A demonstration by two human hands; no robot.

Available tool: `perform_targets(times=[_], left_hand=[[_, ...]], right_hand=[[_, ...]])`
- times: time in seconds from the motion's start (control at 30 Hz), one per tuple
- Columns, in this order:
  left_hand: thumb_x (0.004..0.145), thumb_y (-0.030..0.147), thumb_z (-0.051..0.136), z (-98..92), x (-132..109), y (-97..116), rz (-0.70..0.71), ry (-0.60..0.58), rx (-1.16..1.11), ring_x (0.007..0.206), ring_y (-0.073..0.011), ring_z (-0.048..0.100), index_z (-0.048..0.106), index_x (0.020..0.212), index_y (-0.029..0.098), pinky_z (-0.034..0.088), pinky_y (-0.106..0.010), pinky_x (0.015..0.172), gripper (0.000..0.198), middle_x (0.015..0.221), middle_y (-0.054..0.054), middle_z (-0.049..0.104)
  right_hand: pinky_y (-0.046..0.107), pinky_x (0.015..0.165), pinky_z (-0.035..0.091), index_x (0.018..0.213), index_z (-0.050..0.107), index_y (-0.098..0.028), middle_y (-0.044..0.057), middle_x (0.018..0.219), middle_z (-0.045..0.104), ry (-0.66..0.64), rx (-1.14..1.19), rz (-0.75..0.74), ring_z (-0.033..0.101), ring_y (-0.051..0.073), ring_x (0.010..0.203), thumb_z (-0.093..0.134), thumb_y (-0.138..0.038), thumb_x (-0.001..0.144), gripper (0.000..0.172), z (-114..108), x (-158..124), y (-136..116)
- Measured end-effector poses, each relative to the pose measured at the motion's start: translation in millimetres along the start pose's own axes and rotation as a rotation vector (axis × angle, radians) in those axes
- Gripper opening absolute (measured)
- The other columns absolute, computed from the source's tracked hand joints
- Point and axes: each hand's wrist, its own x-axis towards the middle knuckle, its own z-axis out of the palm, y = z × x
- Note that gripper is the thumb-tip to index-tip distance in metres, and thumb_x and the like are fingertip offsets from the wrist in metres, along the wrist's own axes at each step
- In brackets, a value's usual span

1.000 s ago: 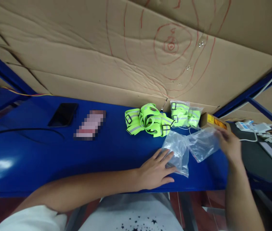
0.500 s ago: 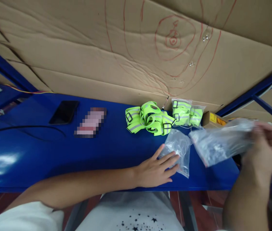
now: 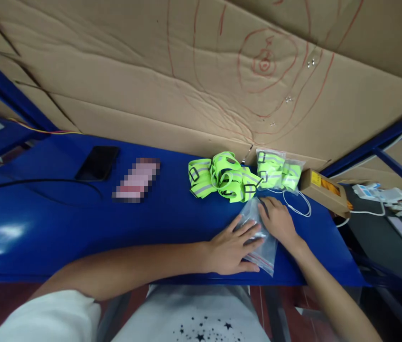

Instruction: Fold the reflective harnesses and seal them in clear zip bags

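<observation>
My left hand (image 3: 234,247) lies palm down with its fingers spread over a clear plastic zip bag (image 3: 266,251) near the front edge of the blue table. A red seal line runs along the bag's lower end. At the bag's upper right, my right hand (image 3: 279,221) has its fingers bent over the plastic, gripping its edge; the fingertips are partly hidden. Whether more than one bag lies under the hands, I cannot tell. Just behind them sits a bundle of neon yellow-green reflective straps (image 3: 225,178) with black buckles. Similar straps in clear bags (image 3: 275,168) rest to its right.
A black phone (image 3: 97,164) and a blurred-out pink item (image 3: 136,180) lie on the left of the blue table (image 3: 172,218). An open cardboard box (image 3: 323,192) and a white cable (image 3: 302,209) are at right. A cardboard panel (image 3: 133,85) stands behind.
My right hand has come in from the far right, bringing a clear plastic bag down onto the place beside my left hand. My left hand has stayed nearly still. The view has shifted slightly.
</observation>
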Motion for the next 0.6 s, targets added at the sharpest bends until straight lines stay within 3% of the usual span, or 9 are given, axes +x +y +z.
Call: perform_targets(times=[0.07,0.17,0.27,0.33,0.4,0.5,0.6], left_hand=[[0.105,0.061,0.037,-5.4,-4.3,1.2,0.022,0.012,-0.062,0.161,-0.0355,0.024,0.043,0.158,0.021,0.006,-0.068,0.128,0.067,0.172,-0.017,0.027],[0.102,0.060,0.049,-17.7,-12.3,3.6,0.061,0.030,-0.206,0.160,-0.0372,0.025,0.041,0.159,0.028,0.007,-0.071,0.127,0.065,0.175,-0.015,0.018],[0.087,0.067,0.069,-31.8,-15.3,3.9,-0.129,0.216,-0.459,0.160,-0.0399,0.022,0.037,0.158,0.029,0.019,-0.068,0.128,0.087,0.174,-0.017,0.017],[0.075,0.066,0.083,-38.4,-12.3,2.1,-0.341,0.380,-0.686,0.158,-0.0408,0.026,0.029,0.160,0.028,0.029,-0.065,0.126,0.107,0.171,-0.019,0.024],[0.075,0.059,0.085,-40.6,-7.5,-0.5,-0.462,0.395,-0.959,0.148,-0.0384,0.045,0.023,0.159,0.028,0.043,-0.061,0.118,0.110,0.161,-0.020,0.041],[0.087,0.048,0.076,-39.9,-5.8,-4.0,-0.501,0.269,-1.172,0.122,-0.0307,0.067,0.037,0.146,0.024,0.060,-0.049,0.098,0.075,0.136,-0.015,0.064],[0.088,0.041,0.072,-49.0,-16.9,-9.3,-0.551,0.306,-1.089,0.103,-0.0262,0.070,0.047,0.131,0.024,0.061,-0.040,0.082,0.053,0.118,-0.010,0.069]], right_hand=[[0.043,0.091,0.057,0.123,0.070,-0.020,0.012,0.118,0.075,-0.122,0.078,-0.023,0.071,0.030,0.106,0.047,-0.055,0.102,0.047,-18.3,3.8,4.3],[0.031,0.070,0.057,0.105,0.073,-0.020,0.005,0.092,0.076,-0.335,0.270,-0.038,0.071,0.022,0.081,0.054,-0.066,0.097,0.050,-48.0,7.1,8.1],[0.028,0.067,0.054,0.102,0.071,-0.019,0.005,0.092,0.075,-0.421,0.525,0.020,0.069,0.019,0.079,0.067,-0.065,0.090,0.048,-72.3,6.0,3.4],[0.028,0.070,0.054,0.104,0.072,-0.020,0.004,0.094,0.075,-0.290,0.585,0.017,0.068,0.019,0.080,0.073,-0.061,0.087,0.044,-82.2,5.4,-7.6],[0.029,0.074,0.055,0.103,0.072,-0.023,0.003,0.095,0.075,-0.094,0.529,-0.056,0.069,0.019,0.082,0.073,-0.057,0.088,0.038,-86.6,7.3,-23.9],[0.035,0.083,0.058,0.104,0.072,-0.025,0.004,0.098,0.075,0.150,0.326,-0.212,0.070,0.022,0.088,0.070,-0.055,0.092,0.033,-85.3,13.9,-49.8],[0.039,0.091,0.058,0.114,0.070,-0.025,0.007,0.111,0.075,0.239,0.236,-0.304,0.071,0.025,0.100,0.064,-0.052,0.097,0.033,-79.9,19.3,-64.2]])
